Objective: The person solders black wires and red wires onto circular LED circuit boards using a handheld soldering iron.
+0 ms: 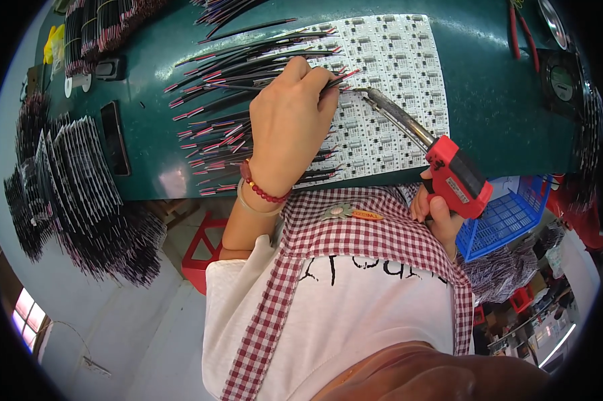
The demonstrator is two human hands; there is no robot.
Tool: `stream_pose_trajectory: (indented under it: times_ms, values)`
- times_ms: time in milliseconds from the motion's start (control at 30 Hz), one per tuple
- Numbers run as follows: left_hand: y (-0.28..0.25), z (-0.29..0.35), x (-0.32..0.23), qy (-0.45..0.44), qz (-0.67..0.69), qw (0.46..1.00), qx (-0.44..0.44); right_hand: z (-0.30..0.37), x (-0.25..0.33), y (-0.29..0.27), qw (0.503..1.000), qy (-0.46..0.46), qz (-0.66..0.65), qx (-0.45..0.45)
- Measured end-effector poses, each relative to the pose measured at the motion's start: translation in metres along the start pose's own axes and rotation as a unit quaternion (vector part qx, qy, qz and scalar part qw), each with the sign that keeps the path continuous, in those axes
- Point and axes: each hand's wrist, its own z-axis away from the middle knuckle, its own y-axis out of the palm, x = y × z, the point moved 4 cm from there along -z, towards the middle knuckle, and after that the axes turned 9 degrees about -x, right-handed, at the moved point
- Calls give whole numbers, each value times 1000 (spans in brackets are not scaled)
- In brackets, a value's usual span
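With its fingers pinched, my left hand (289, 117) grips a black cable (340, 79) whose stripped red and white ends point right over the white circuit board panel (400, 73). In my right hand (438, 212) is a red soldering gun (456, 175), held at the table's near edge. Its metal barrel slants up and left, and the tip is close to the cable ends; whether they touch is too small to tell. Many black cables (224, 103) lie in rows across the panel's left part, partly hidden under my left hand.
Cable bundles (99, 30) are stacked at the far left, and a dark phone (115, 138) lies below them. Finished-looking board strips with cables (77, 180) hang over the left edge. Red-handled pliers (523, 37) and a round-topped black device (561, 80) sit far right. A blue basket (505, 217) stands below.
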Motion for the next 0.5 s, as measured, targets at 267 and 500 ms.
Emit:
stream_pose_trajectory:
  times_ms: [267, 500]
  values:
    - [2, 0, 1, 0, 9, 1000, 1, 0, -7, -4, 999, -41, 2, -15]
    - [2, 2, 3, -1, 7, 1000, 1, 0, -6, -5, 999, -33, 21, -6]
